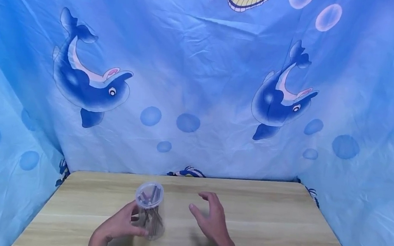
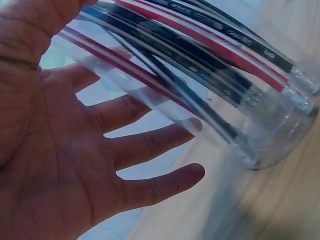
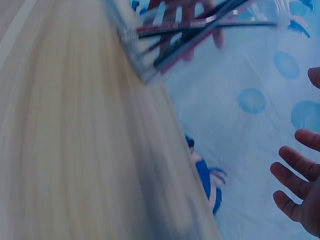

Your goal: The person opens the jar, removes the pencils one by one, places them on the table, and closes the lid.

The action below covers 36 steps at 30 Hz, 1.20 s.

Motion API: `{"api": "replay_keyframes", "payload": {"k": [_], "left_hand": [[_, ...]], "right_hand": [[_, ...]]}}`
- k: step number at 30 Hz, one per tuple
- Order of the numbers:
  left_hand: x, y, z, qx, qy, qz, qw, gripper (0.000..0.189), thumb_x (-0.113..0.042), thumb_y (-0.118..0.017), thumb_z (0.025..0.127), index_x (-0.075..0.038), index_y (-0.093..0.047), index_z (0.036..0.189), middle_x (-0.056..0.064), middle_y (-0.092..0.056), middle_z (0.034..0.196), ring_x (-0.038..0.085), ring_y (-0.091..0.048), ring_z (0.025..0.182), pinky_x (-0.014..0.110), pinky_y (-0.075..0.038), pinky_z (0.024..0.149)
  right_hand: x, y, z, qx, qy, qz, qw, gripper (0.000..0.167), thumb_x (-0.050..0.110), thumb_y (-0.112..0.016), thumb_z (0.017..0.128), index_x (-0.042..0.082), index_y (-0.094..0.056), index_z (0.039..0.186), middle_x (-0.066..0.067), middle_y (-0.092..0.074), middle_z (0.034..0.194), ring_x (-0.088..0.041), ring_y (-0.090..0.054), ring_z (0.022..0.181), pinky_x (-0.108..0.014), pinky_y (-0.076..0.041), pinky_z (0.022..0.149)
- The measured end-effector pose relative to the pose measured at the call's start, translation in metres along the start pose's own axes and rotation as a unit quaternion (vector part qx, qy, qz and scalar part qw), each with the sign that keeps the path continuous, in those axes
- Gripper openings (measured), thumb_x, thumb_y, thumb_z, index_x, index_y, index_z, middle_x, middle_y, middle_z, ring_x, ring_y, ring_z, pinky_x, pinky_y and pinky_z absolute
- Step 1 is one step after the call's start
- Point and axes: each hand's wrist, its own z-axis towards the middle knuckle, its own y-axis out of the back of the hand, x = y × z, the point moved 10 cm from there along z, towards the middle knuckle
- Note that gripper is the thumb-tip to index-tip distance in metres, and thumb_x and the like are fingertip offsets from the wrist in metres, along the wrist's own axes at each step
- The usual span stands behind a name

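Note:
A clear plastic jar [image 1: 152,216] with a pale, see-through round top stands slightly tilted, its base close over the table. Several striped red and black pencils [image 2: 215,46] lean inside it, visible through the wall. My left hand [image 1: 119,224] holds the jar from the left, thumb on the near side and fingers round the far side. In the left wrist view those fingers [image 2: 155,190] are spread behind the jar. To the right of the jar, apart from it, my right hand [image 1: 212,219] hovers over the table with fingers loosely bent and nothing in it.
A light wood table [image 1: 281,217] lies under both hands. Behind it and along both sides hangs a blue curtain [image 1: 203,78] printed with dolphins and bubbles, meeting the table's back edge.

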Motion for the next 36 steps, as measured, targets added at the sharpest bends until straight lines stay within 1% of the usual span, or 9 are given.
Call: {"api": "replay_keyframes", "payload": {"k": [3, 6, 11, 15, 19, 23, 27, 30, 36], "left_hand": [[0.005, -0.004, 0.003, -0.002, 0.002, 0.005, 1.0000, 0.096, -0.013, -0.088, 0.073, -0.003, -0.032, 0.151, 0.030, -0.042, 0.146, 0.055, -0.042, 0.129, 0.065, -0.040, 0.102], [0.007, -0.004, 0.012, -0.008, -0.001, 0.007, 0.9999, 0.095, -0.014, -0.089, 0.073, -0.008, -0.036, 0.150, 0.024, -0.045, 0.146, 0.051, -0.043, 0.130, 0.065, -0.039, 0.103], [0.006, 0.003, 0.027, -0.018, -0.010, 0.010, 0.9997, 0.086, -0.015, -0.089, 0.073, -0.014, -0.043, 0.146, 0.016, -0.052, 0.142, 0.043, -0.048, 0.129, 0.064, -0.038, 0.104], [0.011, 0.005, 0.027, -0.021, 0.000, 0.007, 0.9998, 0.085, -0.014, -0.089, 0.074, -0.016, -0.043, 0.145, 0.013, -0.052, 0.142, 0.040, -0.049, 0.129, 0.064, -0.037, 0.105], [0.018, 0.003, 0.024, -0.017, 0.015, 0.000, 0.9997, 0.088, -0.015, -0.090, 0.073, -0.021, -0.042, 0.146, 0.009, -0.052, 0.143, 0.036, -0.049, 0.128, 0.062, -0.037, 0.106], [0.016, 0.004, 0.029, -0.006, 0.004, -0.010, 0.9999, 0.087, -0.014, -0.090, 0.073, -0.022, -0.043, 0.146, 0.006, -0.053, 0.141, 0.033, -0.051, 0.127, 0.061, -0.037, 0.107], [0.010, 0.007, 0.036, -0.002, -0.011, -0.012, 0.9999, 0.085, -0.014, -0.089, 0.074, -0.022, -0.044, 0.145, 0.006, -0.055, 0.139, 0.032, -0.052, 0.127, 0.059, -0.038, 0.107], [0.010, 0.007, 0.037, -0.004, -0.004, -0.010, 0.9999, 0.086, -0.014, -0.090, 0.073, -0.021, -0.045, 0.145, 0.005, -0.055, 0.139, 0.031, -0.052, 0.126, 0.057, -0.039, 0.107], [0.021, 0.005, 0.029, -0.008, 0.020, -0.017, 0.9996, 0.086, -0.015, -0.091, 0.072, -0.021, -0.045, 0.145, 0.005, -0.053, 0.141, 0.031, -0.052, 0.126, 0.056, -0.039, 0.107]], "right_hand": [[0.012, -0.013, 0.002, 0.013, 0.011, 0.015, 0.9997, 0.046, 0.041, -0.071, 0.091, 0.015, -0.061, 0.126, 0.001, -0.062, 0.122, -0.021, -0.057, 0.117, -0.051, -0.047, 0.098], [0.028, -0.021, 0.008, 0.013, 0.033, 0.022, 0.9991, 0.045, 0.039, -0.072, 0.091, 0.013, -0.060, 0.126, -0.001, -0.062, 0.122, -0.021, -0.057, 0.117, -0.050, -0.048, 0.097], [0.056, -0.033, 0.020, 0.017, 0.055, 0.056, 0.9967, 0.047, 0.036, -0.074, 0.089, 0.015, -0.059, 0.128, -0.006, -0.062, 0.125, -0.020, -0.056, 0.118, -0.051, -0.047, 0.099], [0.073, -0.049, 0.019, 0.036, 0.053, 0.092, 0.9937, 0.054, 0.034, -0.077, 0.087, 0.018, -0.055, 0.134, -0.007, -0.061, 0.129, -0.019, -0.056, 0.120, -0.049, -0.047, 0.100], [0.085, -0.067, 0.016, 0.051, 0.054, 0.114, 0.9907, 0.062, 0.035, -0.078, 0.086, 0.020, -0.051, 0.139, 0.000, -0.058, 0.132, -0.020, -0.055, 0.122, -0.050, -0.047, 0.099], [0.093, -0.077, 0.020, 0.047, 0.059, 0.115, 0.9905, 0.071, 0.038, -0.081, 0.083, 0.017, -0.048, 0.142, 0.003, -0.055, 0.134, -0.018, -0.053, 0.123, -0.053, -0.046, 0.099], [0.095, -0.078, 0.027, 0.032, 0.057, 0.111, 0.9917, 0.078, 0.037, -0.085, 0.078, 0.013, -0.047, 0.143, 0.003, -0.053, 0.135, -0.017, -0.051, 0.122, -0.052, -0.045, 0.100], [0.094, -0.080, 0.028, 0.031, 0.055, 0.109, 0.9920, 0.079, 0.036, -0.087, 0.077, 0.013, -0.048, 0.142, 0.004, -0.053, 0.134, -0.016, -0.052, 0.121, -0.048, -0.046, 0.100], [0.089, -0.085, 0.024, 0.029, 0.047, 0.120, 0.9913, 0.072, 0.033, -0.086, 0.078, 0.014, -0.052, 0.139, 0.003, -0.056, 0.131, -0.017, -0.055, 0.118, -0.047, -0.049, 0.097]]}}
